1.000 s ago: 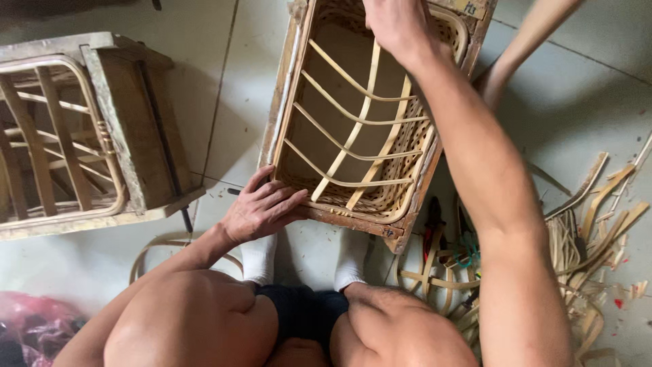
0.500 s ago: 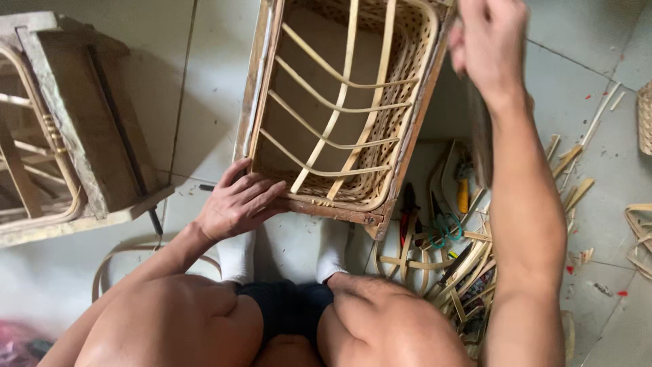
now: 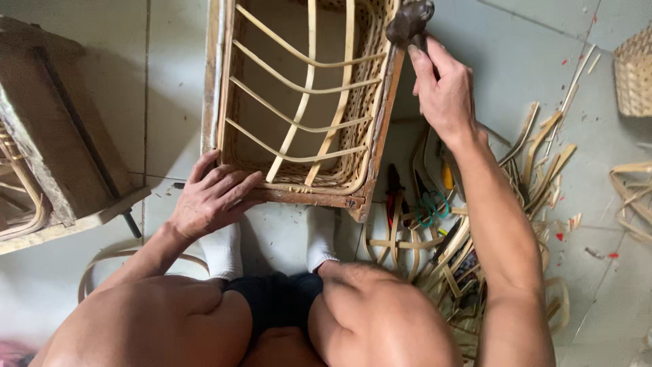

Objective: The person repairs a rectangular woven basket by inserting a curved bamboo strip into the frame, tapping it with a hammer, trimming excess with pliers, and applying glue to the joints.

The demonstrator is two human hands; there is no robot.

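Note:
A wooden frame with woven rattan sides and curved cane ribs (image 3: 299,102) lies on the tiled floor in front of me. My left hand (image 3: 214,197) presses flat on its near left corner, fingers spread over the wood rail. My right hand (image 3: 445,92) is closed around the handle of a dark metal hammer (image 3: 409,22), whose head sits at the frame's right rail near the top of the view. My knees and white socks (image 3: 224,248) show below.
A second wooden rattan frame (image 3: 54,156) stands at the left. Cane strips, pliers and small tools (image 3: 435,217) are scattered on the floor at the right. A woven basket (image 3: 635,71) sits at the far right edge.
My right hand has come down from above the frame's far right corner and the hammer head now shows at the right rail. The left hand stays on the near corner.

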